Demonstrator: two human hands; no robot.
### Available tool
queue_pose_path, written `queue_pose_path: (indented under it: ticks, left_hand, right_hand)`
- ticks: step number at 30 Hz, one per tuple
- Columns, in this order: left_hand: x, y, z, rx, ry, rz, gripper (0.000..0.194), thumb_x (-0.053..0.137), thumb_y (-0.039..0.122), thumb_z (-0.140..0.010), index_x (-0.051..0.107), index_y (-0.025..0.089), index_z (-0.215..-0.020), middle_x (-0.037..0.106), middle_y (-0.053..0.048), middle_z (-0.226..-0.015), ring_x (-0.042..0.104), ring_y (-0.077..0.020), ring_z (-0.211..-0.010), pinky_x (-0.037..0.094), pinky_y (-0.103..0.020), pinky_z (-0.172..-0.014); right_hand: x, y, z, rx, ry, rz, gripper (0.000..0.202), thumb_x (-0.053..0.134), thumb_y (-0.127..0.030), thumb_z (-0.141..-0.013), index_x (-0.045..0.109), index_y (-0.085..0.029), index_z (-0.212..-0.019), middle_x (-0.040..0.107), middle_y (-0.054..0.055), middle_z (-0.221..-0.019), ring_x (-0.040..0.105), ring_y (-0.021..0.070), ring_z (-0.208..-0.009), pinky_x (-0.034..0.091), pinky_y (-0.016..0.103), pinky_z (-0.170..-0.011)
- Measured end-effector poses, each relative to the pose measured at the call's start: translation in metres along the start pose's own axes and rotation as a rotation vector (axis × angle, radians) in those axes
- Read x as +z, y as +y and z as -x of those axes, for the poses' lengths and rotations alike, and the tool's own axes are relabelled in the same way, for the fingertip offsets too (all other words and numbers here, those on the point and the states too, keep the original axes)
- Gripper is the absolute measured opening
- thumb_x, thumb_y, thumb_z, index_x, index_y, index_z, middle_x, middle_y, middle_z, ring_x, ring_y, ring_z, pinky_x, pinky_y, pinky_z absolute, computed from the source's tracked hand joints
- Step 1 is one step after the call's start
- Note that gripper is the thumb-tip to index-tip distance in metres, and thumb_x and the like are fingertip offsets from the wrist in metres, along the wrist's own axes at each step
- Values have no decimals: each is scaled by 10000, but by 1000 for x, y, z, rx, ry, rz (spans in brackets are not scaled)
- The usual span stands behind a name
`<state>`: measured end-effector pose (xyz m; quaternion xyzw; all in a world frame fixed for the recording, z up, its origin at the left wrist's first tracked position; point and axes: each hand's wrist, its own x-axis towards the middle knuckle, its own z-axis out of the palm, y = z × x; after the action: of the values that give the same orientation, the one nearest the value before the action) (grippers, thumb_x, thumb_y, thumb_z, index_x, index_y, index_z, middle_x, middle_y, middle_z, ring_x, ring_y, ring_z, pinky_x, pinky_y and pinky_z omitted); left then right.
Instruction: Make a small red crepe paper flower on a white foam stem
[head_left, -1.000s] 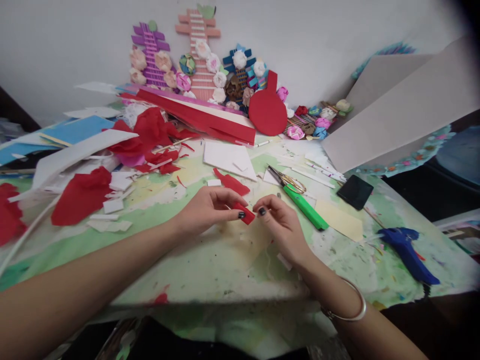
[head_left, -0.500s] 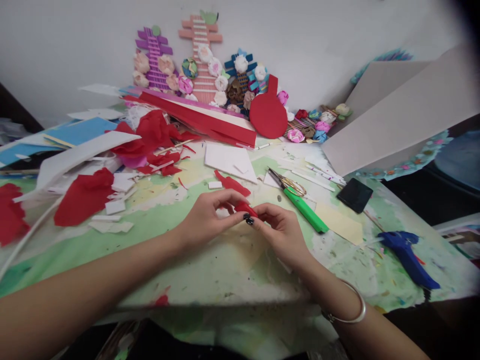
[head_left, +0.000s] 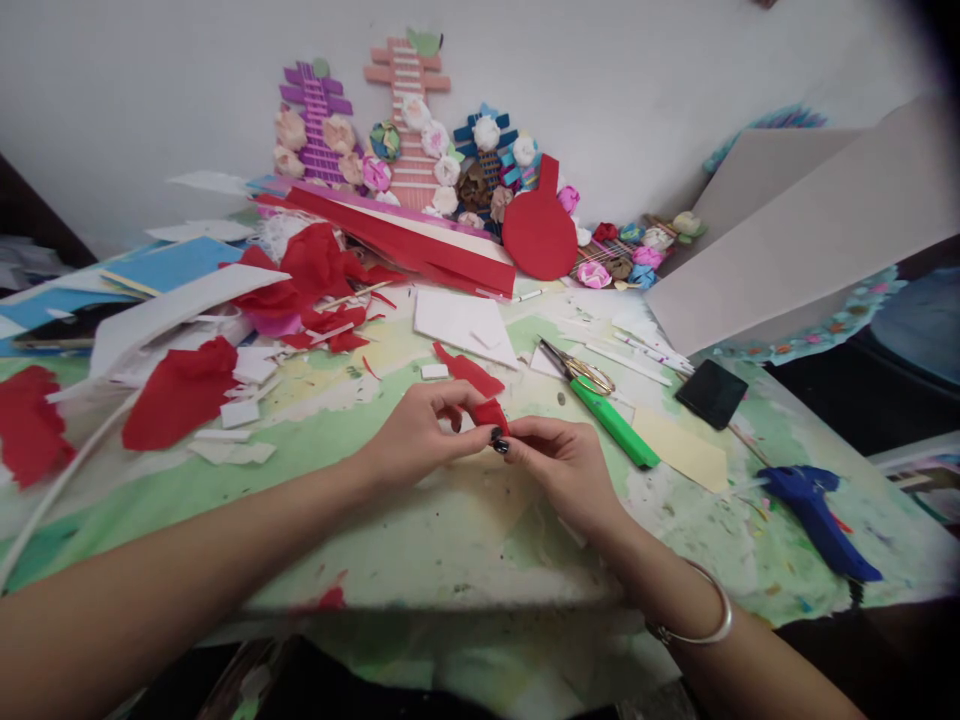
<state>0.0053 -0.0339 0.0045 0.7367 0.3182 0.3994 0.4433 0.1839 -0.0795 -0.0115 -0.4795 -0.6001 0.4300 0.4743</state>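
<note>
Between my fingertips, above the middle of the table, is a small piece of red crepe paper (head_left: 490,417). My left hand (head_left: 424,428) pinches it from the left, thumb against curled fingers. From the right, my right hand (head_left: 561,462) pinches the same piece, and the two thumb tips meet at its lower end. Just behind the hands a longer red paper strip (head_left: 469,369) lies on the table, with a small white block (head_left: 433,372) beside it. Scissors (head_left: 577,365) and a green utility knife (head_left: 613,422) lie to the right of my right hand.
A blue glue gun (head_left: 814,515) and a black square (head_left: 711,393) lie at the right. Red crepe paper (head_left: 180,395) and white scraps cover the left. A red round-bodied cutout (head_left: 540,232) leans at the back among flower-decorated crafts. Grey boards (head_left: 795,230) stand at back right.
The red piece between my fingers now stands up taller and shows more of its surface. Both hands stay nearly in place; the whole view has shifted slightly.
</note>
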Motion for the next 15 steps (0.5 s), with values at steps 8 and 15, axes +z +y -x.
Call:
queue_pose_path:
  ticks: [8,15]
  left_hand:
    - [4,4,-1,-199,-75,262,215,728,333,-701,686,125,-664,572,5,-640,491,-102,-600,374,-219,-545]
    - [3,-7,-2,-246,-100,515,257,728,371,-715,654,126,-699,583,1,-676,498,-105,-649,379,-224,-627]
  right_hand:
    - [3,2,1,5,10,1,101,731,-248,-689,676,-172,-652,643,1,-616,537,109,-570,422,236,-555]
    - [0,-4,2,-21,2,48,121,726,-274,-713,694,-168,-665,656,9,-615,542,109,-567,431,235,-558]
